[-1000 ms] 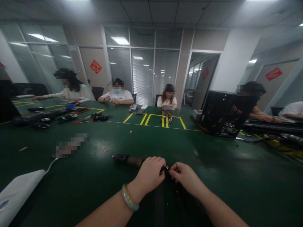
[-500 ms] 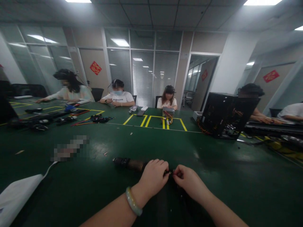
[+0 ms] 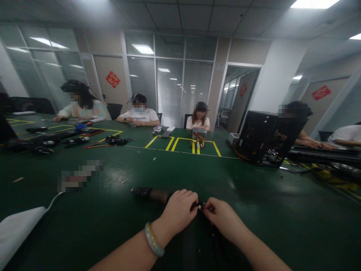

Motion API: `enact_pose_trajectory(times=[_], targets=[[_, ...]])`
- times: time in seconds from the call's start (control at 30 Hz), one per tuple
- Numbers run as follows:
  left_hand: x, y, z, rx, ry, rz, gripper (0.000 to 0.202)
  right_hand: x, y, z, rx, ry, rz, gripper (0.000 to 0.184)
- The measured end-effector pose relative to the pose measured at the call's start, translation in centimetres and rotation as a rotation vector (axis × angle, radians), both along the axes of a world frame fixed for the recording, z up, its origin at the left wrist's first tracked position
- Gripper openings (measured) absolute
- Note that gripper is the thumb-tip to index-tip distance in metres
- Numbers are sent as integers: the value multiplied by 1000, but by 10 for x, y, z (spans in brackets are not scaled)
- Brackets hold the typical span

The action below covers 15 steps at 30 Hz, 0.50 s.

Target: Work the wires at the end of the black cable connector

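Note:
My left hand (image 3: 182,207), with a pale green bangle at the wrist, is closed around a dark, bundled cable (image 3: 158,196) with a brownish mesh sleeve. The black end (image 3: 141,192) of this cable points left on the table. Close against it, my right hand (image 3: 218,210) pinches a small dark piece between thumb and fingertips; the fingers hide its kind. A tiny gold-coloured metal bit (image 3: 200,207) shows in the gap between both hands. Under my right hand, a dark strand (image 3: 213,235) trails down, too dim to make out.
The green table (image 3: 113,226) carries a black computer case (image 3: 265,139) at right and several black cables (image 3: 113,140) at left. A white object (image 3: 22,229) with a white cord lies at near left. Several people sit around the table; a keyboard-like item (image 3: 324,152) lies far right.
Both hands have shifted slightly left in the view, along with the whole scene. The small gold-coloured bit between them shows more plainly. Both grips stay closed.

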State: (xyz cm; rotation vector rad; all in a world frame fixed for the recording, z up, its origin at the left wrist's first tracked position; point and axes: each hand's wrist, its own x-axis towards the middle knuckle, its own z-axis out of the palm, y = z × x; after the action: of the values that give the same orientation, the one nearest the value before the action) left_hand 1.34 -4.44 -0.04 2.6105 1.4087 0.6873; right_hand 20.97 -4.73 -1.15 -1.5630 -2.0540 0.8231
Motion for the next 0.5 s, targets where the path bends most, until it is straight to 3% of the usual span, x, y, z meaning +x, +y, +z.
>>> enact_pose_trajectory(times=[0.23,0.5], targets=[[-1,2,-1,4,26,-36,5,-1,-2,5,133,-109,-36,5],[-7,-5,8,-37,15,-42,17,2,-3,7,108,-128,-24,5]])
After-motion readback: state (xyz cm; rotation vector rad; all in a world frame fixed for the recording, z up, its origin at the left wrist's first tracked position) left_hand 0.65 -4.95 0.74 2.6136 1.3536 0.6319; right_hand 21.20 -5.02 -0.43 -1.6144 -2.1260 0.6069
